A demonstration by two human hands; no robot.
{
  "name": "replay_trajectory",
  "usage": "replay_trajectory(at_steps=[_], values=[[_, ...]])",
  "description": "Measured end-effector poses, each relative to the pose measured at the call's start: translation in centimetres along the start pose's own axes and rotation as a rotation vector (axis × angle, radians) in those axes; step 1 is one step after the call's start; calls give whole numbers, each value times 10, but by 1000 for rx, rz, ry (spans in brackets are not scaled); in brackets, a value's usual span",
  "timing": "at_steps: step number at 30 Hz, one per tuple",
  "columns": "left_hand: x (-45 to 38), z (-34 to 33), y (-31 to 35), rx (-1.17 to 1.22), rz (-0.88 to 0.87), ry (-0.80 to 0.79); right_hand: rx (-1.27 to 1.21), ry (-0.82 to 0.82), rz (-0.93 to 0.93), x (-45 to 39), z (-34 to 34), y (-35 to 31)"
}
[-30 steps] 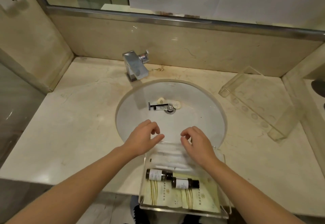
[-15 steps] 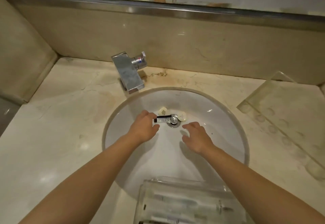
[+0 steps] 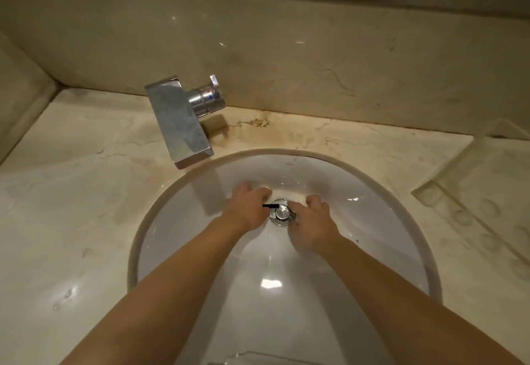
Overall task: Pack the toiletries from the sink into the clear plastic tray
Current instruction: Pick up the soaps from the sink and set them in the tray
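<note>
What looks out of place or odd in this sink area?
Toiletries lie at the bottom of the sink basin, around the drain plug: a small black-capped item beside the left hand. Brown stains mark the countertop behind the faucet.

Both hands are down in the sink (image 3: 358, 250), left hand (image 3: 246, 209) and right hand (image 3: 311, 222) either side of the drain plug (image 3: 282, 212). Faucet (image 3: 179, 122) sits behind-left on the counter (image 3: 71, 192), with a clear tray (image 3: 481, 201) off right.
</note>
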State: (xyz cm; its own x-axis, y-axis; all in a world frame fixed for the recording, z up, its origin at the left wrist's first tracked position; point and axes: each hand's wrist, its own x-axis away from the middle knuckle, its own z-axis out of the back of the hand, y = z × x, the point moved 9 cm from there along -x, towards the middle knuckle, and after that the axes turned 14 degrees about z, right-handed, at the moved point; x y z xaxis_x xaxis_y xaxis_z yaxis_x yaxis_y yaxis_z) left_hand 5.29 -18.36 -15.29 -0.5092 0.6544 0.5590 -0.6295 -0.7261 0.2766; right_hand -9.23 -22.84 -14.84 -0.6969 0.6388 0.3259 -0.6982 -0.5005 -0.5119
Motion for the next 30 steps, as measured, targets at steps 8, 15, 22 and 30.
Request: replay_trajectory(at_steps=[8,15,22,30], values=[[-4,-12,10,48,20,-2,-132,55,-101,-9,-2,16],[10,-15,9,177,25,-7,-324,153,-157,-11,-1,15],[33,10,10,315,-39,62,-618,270,-317,14,10,20],[88,29,19,517,-111,60,-1293,167,-338,47,17,-26]])
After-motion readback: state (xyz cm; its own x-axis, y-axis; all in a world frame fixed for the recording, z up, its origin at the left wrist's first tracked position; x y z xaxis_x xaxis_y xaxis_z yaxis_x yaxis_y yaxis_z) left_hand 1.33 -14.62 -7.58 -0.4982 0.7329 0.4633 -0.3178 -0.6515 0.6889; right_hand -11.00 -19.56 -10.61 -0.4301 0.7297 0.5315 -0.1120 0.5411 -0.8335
